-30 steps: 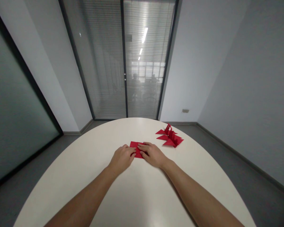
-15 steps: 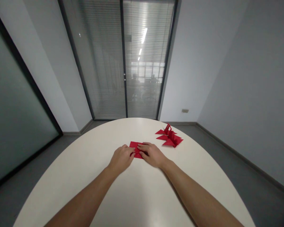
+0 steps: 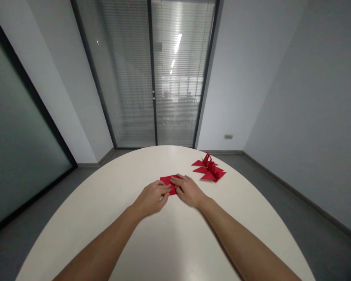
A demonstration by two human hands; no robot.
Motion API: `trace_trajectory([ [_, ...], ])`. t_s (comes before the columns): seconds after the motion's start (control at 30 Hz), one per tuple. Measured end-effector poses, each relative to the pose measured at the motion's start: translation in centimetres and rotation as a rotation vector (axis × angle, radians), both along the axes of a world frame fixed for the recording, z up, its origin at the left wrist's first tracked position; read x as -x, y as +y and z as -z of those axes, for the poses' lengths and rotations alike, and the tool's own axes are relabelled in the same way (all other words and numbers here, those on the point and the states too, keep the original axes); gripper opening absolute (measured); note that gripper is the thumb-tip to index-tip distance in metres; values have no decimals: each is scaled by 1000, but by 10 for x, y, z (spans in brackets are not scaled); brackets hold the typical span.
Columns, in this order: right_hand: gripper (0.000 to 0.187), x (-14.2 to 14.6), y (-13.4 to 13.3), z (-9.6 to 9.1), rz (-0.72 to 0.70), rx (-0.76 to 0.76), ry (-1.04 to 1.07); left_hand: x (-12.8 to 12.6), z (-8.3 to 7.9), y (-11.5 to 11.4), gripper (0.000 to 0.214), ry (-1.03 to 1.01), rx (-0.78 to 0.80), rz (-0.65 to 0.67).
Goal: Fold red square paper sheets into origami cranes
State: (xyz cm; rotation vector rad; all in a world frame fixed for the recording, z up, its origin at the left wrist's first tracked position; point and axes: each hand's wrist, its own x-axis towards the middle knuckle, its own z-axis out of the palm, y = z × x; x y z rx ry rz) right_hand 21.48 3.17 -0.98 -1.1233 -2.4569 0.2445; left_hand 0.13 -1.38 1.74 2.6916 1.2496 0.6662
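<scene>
Head view: red paper (image 3: 167, 179) lies on the worktop (image 3: 105, 199), left of the folded red cranes (image 3: 212, 172). The right hand (image 3: 190, 191) rests on it, fingers slightly spread; the left hand (image 3: 151, 198) touches it too, whether pinching I cannot tell.

1. One camera serves here, worn on the person's head, above the worktop (image 3: 114, 191) and looking forward and down.
2. From there it faces the rounded far edge, with the glass partition (image 3: 128, 78) beyond it near the top centre of the view.
3. It sits well back from the work: the forearms run up from the bottom of the frame, and the left hand (image 3: 152, 197) and right hand (image 3: 189, 191) look small, just below centre.
4. The view is wide, taking in a side wall (image 3: 310, 105) and floor (image 3: 295, 210), while its bottom crops the worktop's near edge.
</scene>
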Motion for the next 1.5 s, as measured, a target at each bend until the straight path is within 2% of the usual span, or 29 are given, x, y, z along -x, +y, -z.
trace_trajectory([
  [0.1, 50, -1, 0, 0, 15, 38, -29, 1, 4, 1, 36, 28, 20, 56],
  [0.33, 50, 0, -6, -8, 98, 97, -117, 4, 13, 3, 44, 105, 5, 85],
  [0.5, 52, 4, -11, -15, 125, 140, -164, 2, 2, -2, 38, 136, -36, 61],
  [0.67, 53, 5, -12, -18, 127, 159, -162, -2, -15, -11, 33, 218, -58, -82],
  [0.8, 53, 5, -12, -18, 130, 168, -154, -6, -20, -15, 29, 294, -101, -139],
  [0.97, 52, 5, -11, -16, 115, 165, -116, -3, -10, -11, 29, 184, -182, -216],
  [1.1, 53, 3, -10, -13, 87, 145, -86, 2, 3, -3, 33, 18, -190, -168],
  [1.2, 55, 1, -9, -13, 7, 130, -75, 4, 12, 1, 47, 21, -115, -161],
  [1.3, 57, 2, -8, -14, -81, 122, -63, 5, 18, 5, 51, 60, 6, -174],
  [1.5, 53, 3, -9, -14, -39, 110, -52, 5, 20, 7, 55, 120, 151, -208],
])
